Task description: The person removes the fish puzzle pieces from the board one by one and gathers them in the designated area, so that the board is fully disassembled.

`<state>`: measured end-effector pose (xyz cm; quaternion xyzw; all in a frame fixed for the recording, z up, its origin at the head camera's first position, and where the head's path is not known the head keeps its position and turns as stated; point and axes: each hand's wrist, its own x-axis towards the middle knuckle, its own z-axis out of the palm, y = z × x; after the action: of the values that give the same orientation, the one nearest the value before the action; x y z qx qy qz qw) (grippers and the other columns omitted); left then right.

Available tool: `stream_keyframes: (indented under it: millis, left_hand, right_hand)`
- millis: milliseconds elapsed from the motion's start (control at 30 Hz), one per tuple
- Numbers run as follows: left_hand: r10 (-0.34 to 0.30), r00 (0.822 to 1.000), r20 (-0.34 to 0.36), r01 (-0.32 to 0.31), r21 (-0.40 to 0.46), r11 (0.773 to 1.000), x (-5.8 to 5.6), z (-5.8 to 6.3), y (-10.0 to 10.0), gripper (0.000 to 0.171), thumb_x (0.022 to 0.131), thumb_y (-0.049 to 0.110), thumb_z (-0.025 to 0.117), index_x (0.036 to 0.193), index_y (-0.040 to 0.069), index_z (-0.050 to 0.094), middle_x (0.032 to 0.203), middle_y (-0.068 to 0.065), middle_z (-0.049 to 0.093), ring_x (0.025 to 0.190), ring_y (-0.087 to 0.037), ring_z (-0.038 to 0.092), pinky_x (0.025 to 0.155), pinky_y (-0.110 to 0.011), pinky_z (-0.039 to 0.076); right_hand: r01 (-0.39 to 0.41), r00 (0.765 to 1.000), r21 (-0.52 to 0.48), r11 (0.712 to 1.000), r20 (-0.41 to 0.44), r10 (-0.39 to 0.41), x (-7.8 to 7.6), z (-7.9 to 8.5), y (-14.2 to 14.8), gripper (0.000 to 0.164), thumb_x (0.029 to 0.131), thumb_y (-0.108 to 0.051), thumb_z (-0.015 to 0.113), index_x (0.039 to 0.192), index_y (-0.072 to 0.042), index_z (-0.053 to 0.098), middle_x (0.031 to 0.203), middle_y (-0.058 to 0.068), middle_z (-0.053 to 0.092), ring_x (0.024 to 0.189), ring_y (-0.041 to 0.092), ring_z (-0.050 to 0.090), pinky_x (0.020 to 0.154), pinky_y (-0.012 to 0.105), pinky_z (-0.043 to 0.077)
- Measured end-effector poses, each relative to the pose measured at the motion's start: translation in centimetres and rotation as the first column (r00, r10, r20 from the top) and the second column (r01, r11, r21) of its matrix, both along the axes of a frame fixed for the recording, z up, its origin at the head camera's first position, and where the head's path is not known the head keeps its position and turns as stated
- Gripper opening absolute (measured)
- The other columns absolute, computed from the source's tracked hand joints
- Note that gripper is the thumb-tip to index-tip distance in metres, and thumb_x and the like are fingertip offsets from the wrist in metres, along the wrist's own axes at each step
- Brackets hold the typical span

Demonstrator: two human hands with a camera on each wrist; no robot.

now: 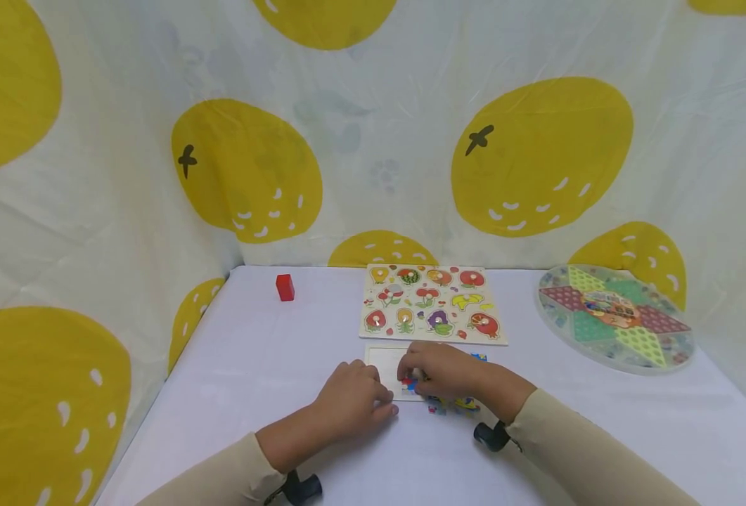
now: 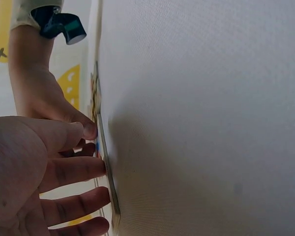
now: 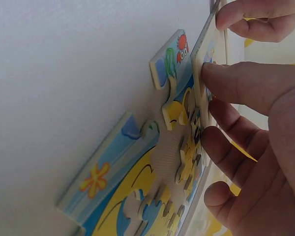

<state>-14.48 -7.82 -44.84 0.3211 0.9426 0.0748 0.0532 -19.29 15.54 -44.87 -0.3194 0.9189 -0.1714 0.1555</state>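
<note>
A shallow white puzzle tray (image 1: 382,358) lies in front of the person. My right hand (image 1: 442,367) is over it, thumb and fingers curled at a small red-and-blue puzzle piece (image 1: 408,384), pinching it low against the tray. In the right wrist view the thumb (image 3: 221,78) is right at the piece. My left hand (image 1: 355,397) rests at the tray's near left corner; in the left wrist view its fingers (image 2: 78,202) are loosely bent, tips at the tray edge, holding nothing. Loose pieces, one with a crab (image 3: 172,56), one with a starfish (image 3: 101,172), lie beside and under the right hand.
Behind the tray lies a fruit peg board (image 1: 423,281). A red block (image 1: 285,288) stands at the back left. At the back right is a round star-patterned game board (image 1: 613,313). Patterned cloth (image 1: 385,161) hangs along the table's back edge.
</note>
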Motion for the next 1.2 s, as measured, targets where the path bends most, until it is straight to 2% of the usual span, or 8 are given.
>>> stream_keyframes:
  millis: [267,600,933,1200]
  left_hand:
    - [0.016,1.0,-0.008,-0.016,0.041,0.999,-0.1,-0.2,-0.2,0.027,0.095,0.05,0.078,0.112,0.031,0.087,0.09,0.013,0.064,0.084,-0.008,0.048,0.076,-0.029,0.041]
    - [0.024,1.0,-0.003,-0.024,0.034,0.999,-0.2,-0.2,-0.1,0.028,0.095,0.05,0.078,0.113,0.031,0.087,0.09,0.013,0.064,0.084,-0.007,0.048,0.076,-0.029,0.041]
    - [0.037,0.999,0.018,-0.037,0.027,0.999,-0.3,-0.2,-0.1,0.029,0.096,0.052,0.077,0.111,0.029,0.087,0.088,0.014,0.063,0.082,-0.007,0.046,0.076,-0.029,0.041]
    - [0.025,1.0,0.01,-0.026,0.031,0.999,-0.1,-0.2,-0.1,0.029,0.095,0.052,0.077,0.11,0.03,0.087,0.088,0.013,0.063,0.081,-0.008,0.046,0.075,-0.029,0.041]
  right_hand:
    - [0.004,1.0,0.013,1.0,-0.014,-0.004,0.0,0.2,-0.4,0.026,0.095,-0.02,0.083,0.114,-0.035,0.074,0.104,-0.019,0.061,0.095,0.006,0.056,0.091,0.032,0.053]
    - [0.014,1.0,0.05,0.999,-0.013,-0.013,0.0,0.9,-0.5,0.027,0.095,-0.021,0.083,0.114,-0.035,0.072,0.1,-0.019,0.062,0.09,0.007,0.057,0.086,0.033,0.052]
    - [0.019,0.999,-0.023,1.0,0.033,-0.018,-0.1,1.1,0.0,0.018,0.099,-0.021,0.079,0.111,-0.033,0.074,0.098,-0.02,0.065,0.089,0.006,0.061,0.086,0.032,0.055]
    - [-0.022,0.999,-0.08,0.997,0.038,0.025,-0.4,0.9,0.4,0.011,0.102,-0.02,0.076,0.103,-0.031,0.074,0.089,-0.019,0.064,0.086,0.006,0.06,0.084,0.03,0.054]
